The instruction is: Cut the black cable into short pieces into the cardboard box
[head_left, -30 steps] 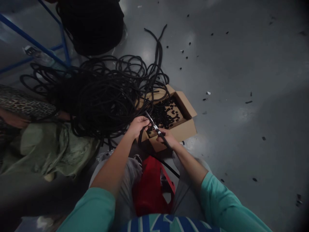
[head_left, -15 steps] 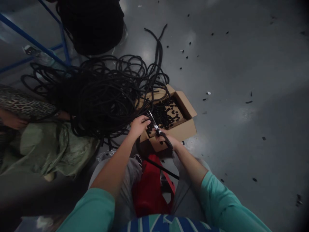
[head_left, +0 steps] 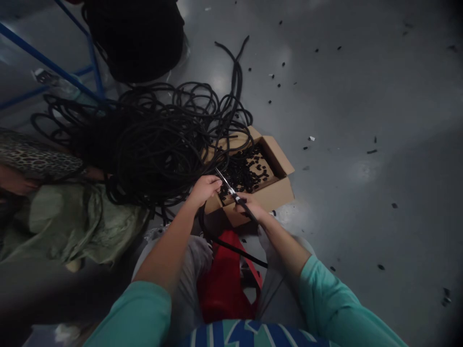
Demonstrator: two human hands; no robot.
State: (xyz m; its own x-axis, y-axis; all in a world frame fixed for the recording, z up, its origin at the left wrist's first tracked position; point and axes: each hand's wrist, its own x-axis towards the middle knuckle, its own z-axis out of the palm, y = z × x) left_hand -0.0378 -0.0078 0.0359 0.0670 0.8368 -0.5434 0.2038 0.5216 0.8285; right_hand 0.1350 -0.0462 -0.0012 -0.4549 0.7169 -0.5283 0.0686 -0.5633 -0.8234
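Left hand point(head_left: 203, 189) pinches the black hose point(head_left: 217, 240) end over the cardboard box point(head_left: 269, 195), right hand point(head_left: 249, 207) closed around scissors point(head_left: 227, 187), blades parted: mid-snip, I reckon; next needs hose fed forward squarely

Workshop: grey floor point(head_left: 361, 96), heaped black tubing point(head_left: 155, 140).

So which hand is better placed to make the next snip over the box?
The right hand, probably. It grips the scissors, whose blades point over the cardboard box of cut pieces. The left hand holds the black cord at the blades, so it is placed to feed, not cut.
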